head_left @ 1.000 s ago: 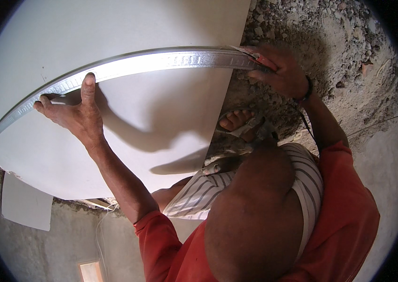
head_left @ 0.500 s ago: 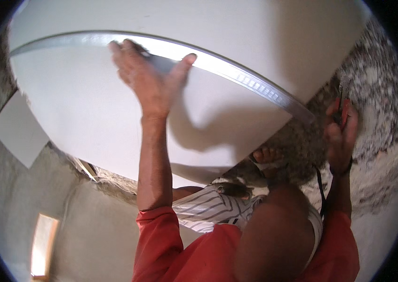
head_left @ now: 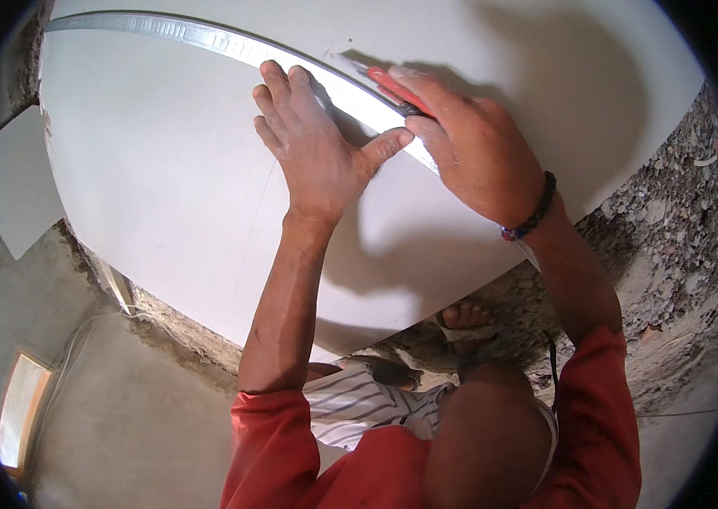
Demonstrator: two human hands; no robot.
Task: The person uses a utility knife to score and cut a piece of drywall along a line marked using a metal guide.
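Observation:
A long shiny metal profile lies across a large white board, its line bent by the lens. My left hand presses on the profile's near edge, fingers stretched and thumb spread wide; it is open and holds nothing. Closed around a red utility knife, my right hand rests by the far edge of the profile, close to my left thumb. The knife's pale tip points left over the board and is blurred. My right hand covers the profile's right part.
Rough rubble and gravel border the board on the right. A smaller white panel lies at the left on grey concrete floor. Cables and a wood-framed pane are at lower left. My bare foot is by the board's near edge.
My right hand has come from over the rubble on the right onto the board, bringing the knife to the profile. My left hand still presses the profile; the view has shifted.

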